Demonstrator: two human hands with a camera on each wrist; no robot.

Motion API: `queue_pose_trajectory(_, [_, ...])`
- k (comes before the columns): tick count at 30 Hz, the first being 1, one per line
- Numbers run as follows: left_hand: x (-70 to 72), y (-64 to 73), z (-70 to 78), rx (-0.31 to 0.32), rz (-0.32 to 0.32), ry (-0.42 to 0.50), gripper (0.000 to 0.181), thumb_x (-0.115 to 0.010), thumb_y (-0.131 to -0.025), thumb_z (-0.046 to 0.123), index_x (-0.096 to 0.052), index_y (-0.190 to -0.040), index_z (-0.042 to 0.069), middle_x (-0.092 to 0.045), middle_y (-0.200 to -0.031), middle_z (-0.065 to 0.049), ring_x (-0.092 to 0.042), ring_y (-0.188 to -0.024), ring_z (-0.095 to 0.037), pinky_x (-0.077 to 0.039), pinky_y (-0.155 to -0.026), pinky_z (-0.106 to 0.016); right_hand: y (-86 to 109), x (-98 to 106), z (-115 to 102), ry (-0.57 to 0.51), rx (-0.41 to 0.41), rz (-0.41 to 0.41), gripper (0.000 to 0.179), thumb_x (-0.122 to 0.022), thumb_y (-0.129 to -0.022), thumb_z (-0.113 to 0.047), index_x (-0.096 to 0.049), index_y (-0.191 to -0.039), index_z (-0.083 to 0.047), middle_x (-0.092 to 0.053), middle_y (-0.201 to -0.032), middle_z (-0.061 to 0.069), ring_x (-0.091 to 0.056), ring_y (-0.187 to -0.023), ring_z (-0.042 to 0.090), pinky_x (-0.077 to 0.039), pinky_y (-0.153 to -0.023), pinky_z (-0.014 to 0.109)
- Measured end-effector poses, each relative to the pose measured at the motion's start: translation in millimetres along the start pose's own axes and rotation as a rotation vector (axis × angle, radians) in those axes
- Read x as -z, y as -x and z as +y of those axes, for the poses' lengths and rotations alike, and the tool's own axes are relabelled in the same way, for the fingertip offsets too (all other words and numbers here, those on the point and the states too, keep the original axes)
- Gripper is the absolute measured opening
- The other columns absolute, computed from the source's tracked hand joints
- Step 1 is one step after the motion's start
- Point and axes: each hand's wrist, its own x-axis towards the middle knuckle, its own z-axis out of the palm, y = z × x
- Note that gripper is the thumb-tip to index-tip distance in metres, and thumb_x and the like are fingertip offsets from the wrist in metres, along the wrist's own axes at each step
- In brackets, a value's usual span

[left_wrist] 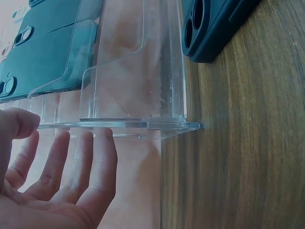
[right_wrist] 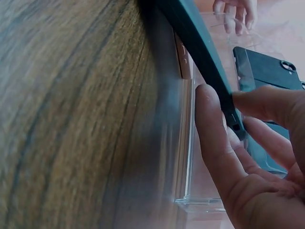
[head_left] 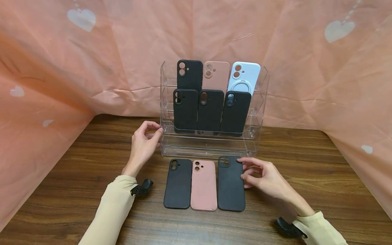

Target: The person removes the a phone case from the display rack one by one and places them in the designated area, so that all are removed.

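Observation:
My right hand (head_left: 265,178) pinches the right edge of a large black phone case (head_left: 230,190) between thumb and fingers. In the right wrist view, that black case (right_wrist: 205,57) stands edge-on, tilted relative to the wooden table. My left hand (head_left: 144,143) grips the left side of a clear tiered display stand (head_left: 211,150); its thumb (left_wrist: 26,123) and fingertips are at the side panel's edge. Left of the held case lie a pink phone case (head_left: 203,187) and another black phone case (head_left: 178,185), side by side in front of the stand.
The upper tiers hold a black case (head_left: 190,76), a pink case (head_left: 218,78) and a light blue case (head_left: 248,73) with a ring. Several black cases (head_left: 210,110) stand in front of them. A pink cloth (head_left: 134,61) hangs behind the wooden table (head_left: 101,149).

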Motion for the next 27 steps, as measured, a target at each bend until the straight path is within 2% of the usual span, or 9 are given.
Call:
queue_pose_trajectory(9, [0.9, -0.1, 0.2, 0.009, -0.004, 0.011, 0.021, -0.068, -0.098, 0.019, -0.062, -0.113, 0.005, -0.071, -0.115, -0.015, -0.076, -0.099, -0.032, -0.066, -0.068, -0.037, -2.0, -1.0, 3.8, 0.013, -0.046, -0.048, 0.050, -0.066, -0.093, 0.004, -0.053, -0.140, 0.007, -0.055, -0.117, 0.030, -0.072, -0.088, 0.007, -0.066, -0.069, 0.036])
queue_pose_trajectory(27, [0.5, -0.8, -0.4, 0.008, -0.008, 0.022, 0.021, -0.068, -0.098, 0.020, -0.063, -0.113, 0.006, -0.072, -0.115, -0.015, -0.076, -0.097, -0.033, -0.066, -0.070, -0.043, -6.1, -4.9, 6.8, 0.003, -0.129, -0.054, 0.050, -0.069, -0.092, 0.000, -0.055, -0.139, 0.007, -0.059, -0.126, 0.030, -0.072, -0.086, 0.008, -0.066, -0.071, 0.032])
